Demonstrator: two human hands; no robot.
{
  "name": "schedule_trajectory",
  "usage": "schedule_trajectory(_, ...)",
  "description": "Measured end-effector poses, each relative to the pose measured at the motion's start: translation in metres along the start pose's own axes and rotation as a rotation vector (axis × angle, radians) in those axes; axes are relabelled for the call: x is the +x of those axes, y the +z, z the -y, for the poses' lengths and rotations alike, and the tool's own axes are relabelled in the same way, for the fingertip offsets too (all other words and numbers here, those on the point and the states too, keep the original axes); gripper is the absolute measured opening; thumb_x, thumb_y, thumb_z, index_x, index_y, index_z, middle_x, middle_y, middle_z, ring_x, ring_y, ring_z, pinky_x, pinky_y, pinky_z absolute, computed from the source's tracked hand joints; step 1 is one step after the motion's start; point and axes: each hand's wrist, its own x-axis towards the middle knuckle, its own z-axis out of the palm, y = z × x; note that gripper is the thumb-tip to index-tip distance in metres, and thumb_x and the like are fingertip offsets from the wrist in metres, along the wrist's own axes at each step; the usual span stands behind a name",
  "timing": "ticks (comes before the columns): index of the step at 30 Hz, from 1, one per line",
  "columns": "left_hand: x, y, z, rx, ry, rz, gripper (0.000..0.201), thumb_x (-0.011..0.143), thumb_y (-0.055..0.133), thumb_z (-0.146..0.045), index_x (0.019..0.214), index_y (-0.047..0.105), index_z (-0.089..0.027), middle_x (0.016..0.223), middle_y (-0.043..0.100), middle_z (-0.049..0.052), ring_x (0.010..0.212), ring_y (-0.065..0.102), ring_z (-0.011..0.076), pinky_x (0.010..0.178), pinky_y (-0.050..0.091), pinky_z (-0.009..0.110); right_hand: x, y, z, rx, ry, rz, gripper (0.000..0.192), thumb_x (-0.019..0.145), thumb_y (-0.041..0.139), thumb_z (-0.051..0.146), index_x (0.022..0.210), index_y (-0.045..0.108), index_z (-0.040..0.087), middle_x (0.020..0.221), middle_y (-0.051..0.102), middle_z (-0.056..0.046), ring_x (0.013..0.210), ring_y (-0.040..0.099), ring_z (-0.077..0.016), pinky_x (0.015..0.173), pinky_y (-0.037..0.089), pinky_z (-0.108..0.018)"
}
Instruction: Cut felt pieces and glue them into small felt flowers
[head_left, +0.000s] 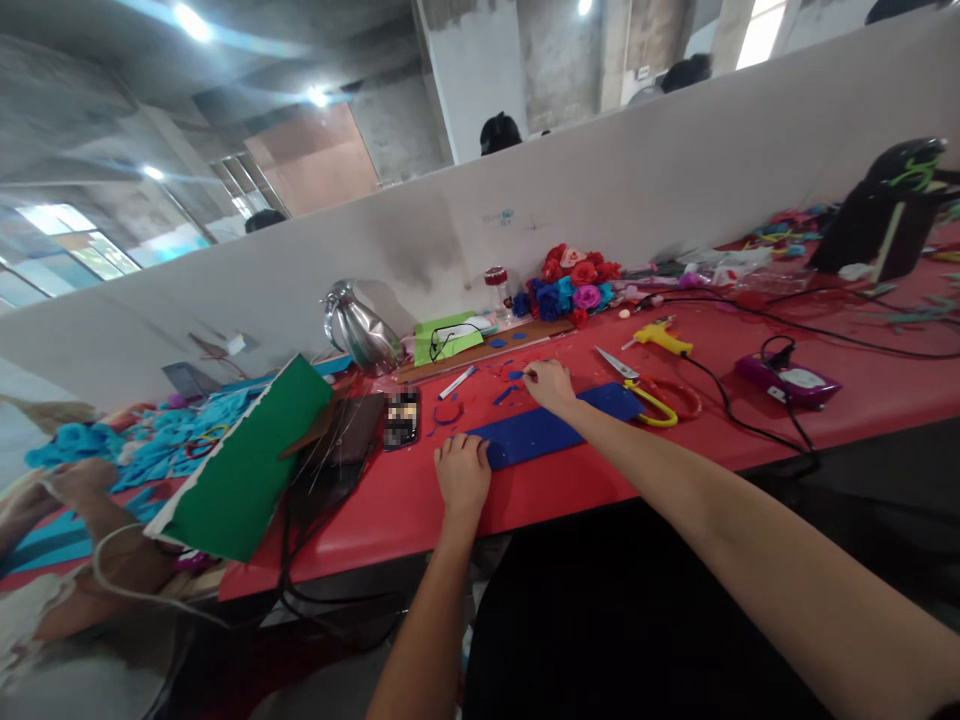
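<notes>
A long blue strip (529, 438) of sheet material lies on the red tabletop in front of me. My left hand (463, 472) rests flat at its left end, fingers stretched out and touching the edge. Beyond the strip, my right hand (551, 387) is closed, its thumb and fingertips pinched at a small blue scrap (515, 375). Other blue offcuts and a curved blue piece (448, 412) are scattered nearby. Scissors with yellow and red handles (660, 408) lie partly open at the strip's right end. A white marker pen (457, 382) lies left of the scraps.
A yellow glue gun (663, 338) trails a cord near a purple box (789, 380). Behind are a metal jug (364, 330), a glass jar (497, 290) and fabric-like flowers (574, 280). To the left are a phone (401, 418), a green board (244, 465) and a co-worker's hands (79, 485).
</notes>
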Motion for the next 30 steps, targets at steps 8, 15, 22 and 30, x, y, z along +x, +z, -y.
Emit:
schedule_trajectory(8, -0.001, 0.001, 0.0, -0.001, 0.011, -0.011, 0.03, 0.091, 0.04, -0.031, 0.098, 0.068, -0.022, 0.1, 0.068, 0.009, 0.097, 0.056, 0.0255, 0.084, 0.036, 0.04, -0.009, -0.012, -0.006, 0.479, 0.131, -0.016, 0.017, 0.082, 0.046, 0.023, 0.08, 0.061, 0.017, 0.087, 0.071, -0.006, 0.081, 0.063, -0.0161, 0.072, 0.048, -0.027)
schedule_trajectory(15, 0.007, -0.007, -0.006, -0.275, -0.017, -0.141, 0.027, 0.087, 0.044, -0.02, 0.1, 0.068, -0.022, 0.103, 0.067, 0.009, 0.101, 0.057, 0.0234, 0.091, 0.04, 0.038, -0.036, -0.019, -0.011, 0.842, 0.203, 0.118, 0.011, 0.078, 0.053, 0.025, 0.068, 0.054, 0.019, 0.069, 0.07, -0.005, 0.062, 0.063, -0.0132, 0.059, 0.05, -0.023)
schedule_trajectory(22, 0.034, -0.003, -0.047, -1.349, -0.47, 0.189, 0.029, 0.07, 0.072, -0.03, 0.094, 0.061, -0.017, 0.061, 0.055, -0.005, 0.044, 0.042, 0.0052, 0.044, 0.03, 0.019, -0.071, -0.019, 0.0, 0.926, 0.111, 0.287, 0.012, 0.072, 0.061, 0.03, 0.071, 0.058, 0.018, 0.067, 0.069, -0.001, 0.06, 0.062, -0.0119, 0.06, 0.049, -0.024)
schedule_trajectory(30, 0.034, 0.004, -0.048, -1.645, -0.612, 0.334, 0.034, 0.06, 0.077, -0.03, 0.063, 0.047, -0.015, 0.054, 0.055, -0.005, 0.032, 0.026, -0.0013, 0.037, 0.018, 0.017, -0.07, -0.021, -0.012, 0.801, 0.135, 0.136, 0.013, 0.076, 0.052, 0.026, 0.082, 0.061, 0.018, 0.075, 0.07, -0.004, 0.069, 0.063, -0.0161, 0.068, 0.049, -0.03)
